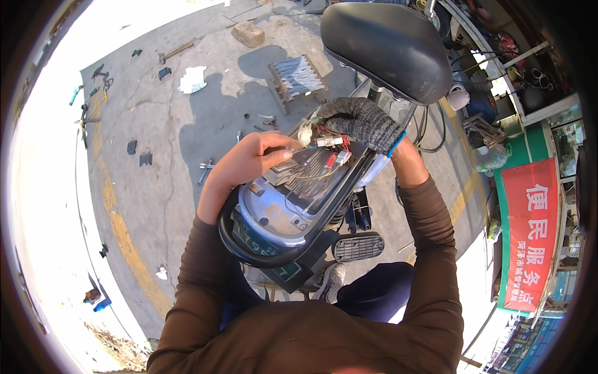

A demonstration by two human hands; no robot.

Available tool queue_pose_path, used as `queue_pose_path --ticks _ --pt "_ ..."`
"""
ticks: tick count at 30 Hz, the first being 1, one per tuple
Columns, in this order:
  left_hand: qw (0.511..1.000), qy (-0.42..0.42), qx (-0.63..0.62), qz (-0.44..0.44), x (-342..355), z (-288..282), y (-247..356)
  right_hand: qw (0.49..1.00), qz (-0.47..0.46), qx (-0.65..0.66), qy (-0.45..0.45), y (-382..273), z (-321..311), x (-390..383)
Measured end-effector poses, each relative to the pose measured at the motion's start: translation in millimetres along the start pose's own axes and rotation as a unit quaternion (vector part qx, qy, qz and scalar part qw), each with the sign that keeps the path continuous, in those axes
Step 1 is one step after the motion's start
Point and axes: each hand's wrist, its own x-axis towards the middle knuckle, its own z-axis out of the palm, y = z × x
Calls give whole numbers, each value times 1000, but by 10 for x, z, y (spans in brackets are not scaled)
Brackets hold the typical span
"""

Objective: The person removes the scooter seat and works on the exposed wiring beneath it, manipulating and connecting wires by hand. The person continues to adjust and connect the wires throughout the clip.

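Observation:
In front of me is an electric scooter with its black seat [386, 53] tipped up and its blue-purple rear body [271, 209] uncovered. My right hand [364, 121], in a dark grey knit glove with a blue cuff, has its fingers curled onto a bundle of wires [319, 129]. White plug connectors [330, 142] and red leads hang just below that glove. Close by on the left is my left hand [258, 157], bare, its index finger and thumb stretched out and apart beside the wires. Beneath both hands lies a ribbed metal controller [311, 174] with loose thin wires across it.
A black grab rail [240, 252] curves round the scooter's tail. Beyond it stand a low slatted stool [299, 75] and a brick [248, 34]. A hammer [177, 52], white paper [192, 80] and small parts lie on the concrete. A red banner [529, 237] hangs at right.

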Motion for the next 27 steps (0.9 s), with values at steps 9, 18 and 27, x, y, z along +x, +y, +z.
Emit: queue_pose_path --ticks 9,18,27 --pt "1000 -4 -27 3 -4 3 -18 987 -65 -133 64 -84 180 -299" --pt "1000 4 -19 19 2 13 -19 967 -142 -201 68 -58 276 -422" --pt "1000 5 -24 15 0 9 -6 959 -141 -227 92 -175 281 -615"
